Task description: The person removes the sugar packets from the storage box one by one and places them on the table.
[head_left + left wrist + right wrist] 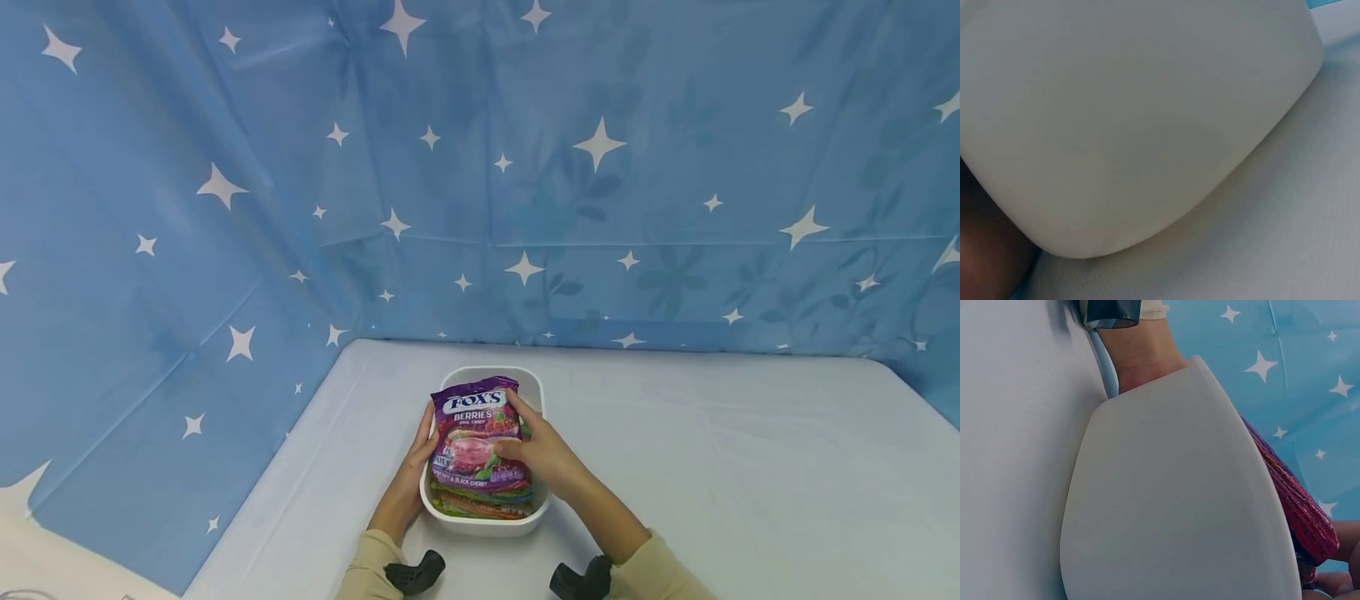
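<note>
A purple Fox's Berries bag of candy point(474, 429) lies tilted over a white plastic tub point(491, 527), its top end near the back rim. My right hand point(543, 450) grips the bag's right side, with fingertips on its front. On the other side, my left hand point(411, 479) holds the bag's left edge beside the tub's rim; part of its fingers is hidden. Under the purple bag, more colourful candy bags point(483, 502) lie inside the tub. The tub's outer wall point(1135, 125) fills most of the left wrist view. In the right wrist view, the bag's edge point(1294, 503) sticks out above the rim.
The tub stands on a white-covered table point(712, 467), toward its left part. Behind and to the left hangs a blue curtain point(480, 192) with white stars. Dark wrist devices point(417, 573) sit near both sleeves.
</note>
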Demonstrator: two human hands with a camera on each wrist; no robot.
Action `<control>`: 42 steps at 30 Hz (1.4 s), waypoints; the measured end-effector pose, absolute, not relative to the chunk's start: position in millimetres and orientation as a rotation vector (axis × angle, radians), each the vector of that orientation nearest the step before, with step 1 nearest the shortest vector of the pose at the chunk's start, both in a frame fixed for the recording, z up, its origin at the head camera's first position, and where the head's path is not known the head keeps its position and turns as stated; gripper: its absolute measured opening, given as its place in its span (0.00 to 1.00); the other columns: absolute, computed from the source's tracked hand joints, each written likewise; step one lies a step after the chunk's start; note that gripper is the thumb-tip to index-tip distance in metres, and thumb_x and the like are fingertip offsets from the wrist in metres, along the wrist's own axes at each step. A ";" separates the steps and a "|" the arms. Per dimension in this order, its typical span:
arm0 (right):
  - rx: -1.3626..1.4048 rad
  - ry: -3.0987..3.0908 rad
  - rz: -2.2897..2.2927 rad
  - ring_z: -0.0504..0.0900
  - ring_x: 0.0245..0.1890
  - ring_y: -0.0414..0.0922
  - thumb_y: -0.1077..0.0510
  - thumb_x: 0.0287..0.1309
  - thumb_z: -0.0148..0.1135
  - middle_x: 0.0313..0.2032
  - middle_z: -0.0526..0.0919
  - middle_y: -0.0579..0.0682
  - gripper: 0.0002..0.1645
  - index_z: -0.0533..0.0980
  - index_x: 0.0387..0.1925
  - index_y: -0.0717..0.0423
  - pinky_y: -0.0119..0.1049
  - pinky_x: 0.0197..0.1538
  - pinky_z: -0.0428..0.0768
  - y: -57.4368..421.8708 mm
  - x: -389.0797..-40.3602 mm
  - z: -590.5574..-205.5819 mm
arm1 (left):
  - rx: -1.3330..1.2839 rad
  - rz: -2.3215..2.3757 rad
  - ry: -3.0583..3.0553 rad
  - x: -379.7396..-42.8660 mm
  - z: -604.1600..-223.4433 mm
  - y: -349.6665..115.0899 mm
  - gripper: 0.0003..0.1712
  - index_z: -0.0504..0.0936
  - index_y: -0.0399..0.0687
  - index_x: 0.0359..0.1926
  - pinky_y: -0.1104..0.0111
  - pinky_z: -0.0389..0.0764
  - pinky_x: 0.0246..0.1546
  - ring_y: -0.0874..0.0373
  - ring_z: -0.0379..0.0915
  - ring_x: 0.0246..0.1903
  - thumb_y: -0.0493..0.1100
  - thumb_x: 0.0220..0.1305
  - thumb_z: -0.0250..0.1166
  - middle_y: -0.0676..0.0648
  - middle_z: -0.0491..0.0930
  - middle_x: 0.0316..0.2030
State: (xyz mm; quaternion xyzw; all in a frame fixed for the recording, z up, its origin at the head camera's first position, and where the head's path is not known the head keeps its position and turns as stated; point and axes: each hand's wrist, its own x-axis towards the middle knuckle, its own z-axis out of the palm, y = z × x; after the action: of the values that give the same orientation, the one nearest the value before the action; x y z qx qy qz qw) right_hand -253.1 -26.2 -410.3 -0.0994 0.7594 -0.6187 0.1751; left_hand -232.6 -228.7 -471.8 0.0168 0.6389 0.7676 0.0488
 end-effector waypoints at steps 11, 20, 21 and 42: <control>-0.249 2.146 -1.775 0.55 0.65 0.65 0.62 0.53 0.61 0.67 0.56 0.60 0.46 0.51 0.69 0.37 0.66 0.61 0.55 -17.9 -248.8 -415.0 | 0.176 2.385 1.819 -232.0 -469.1 -221.7 0.35 0.26 0.63 0.70 0.49 0.34 0.67 0.43 0.26 0.70 0.47 0.72 0.36 0.48 0.26 0.71; -0.290 2.056 -1.840 0.57 0.64 0.65 0.63 0.52 0.61 0.67 0.55 0.62 0.47 0.50 0.70 0.41 0.65 0.62 0.56 -13.3 -245.2 -415.0 | 0.208 2.379 1.806 -227.4 -470.5 -221.3 0.34 0.26 0.64 0.70 0.48 0.34 0.67 0.40 0.25 0.69 0.48 0.72 0.35 0.46 0.24 0.71; -0.297 2.038 -1.850 0.58 0.64 0.65 0.63 0.52 0.60 0.67 0.55 0.62 0.47 0.50 0.70 0.41 0.64 0.62 0.57 -13.5 -245.2 -415.4 | 0.184 2.363 1.825 -226.4 -470.4 -222.0 0.34 0.26 0.65 0.70 0.48 0.33 0.67 0.42 0.24 0.70 0.49 0.72 0.35 0.47 0.24 0.71; -0.274 1.855 -2.024 0.57 0.65 0.61 0.67 0.52 0.57 0.70 0.50 0.57 0.46 0.51 0.69 0.43 0.56 0.64 0.59 -14.5 -257.0 -413.5 | 0.018 2.281 1.980 -228.0 -468.2 -230.1 0.34 0.31 0.64 0.71 0.43 0.23 0.64 0.47 0.13 0.69 0.53 0.71 0.37 0.52 0.22 0.71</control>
State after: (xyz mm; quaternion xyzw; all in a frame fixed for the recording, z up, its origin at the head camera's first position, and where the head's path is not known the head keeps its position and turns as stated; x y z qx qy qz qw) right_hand -257.0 -14.5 -413.5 -0.0975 0.6600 -0.7203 0.1899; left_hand -228.0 -230.1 -468.2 0.0061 0.6542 0.7538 0.0606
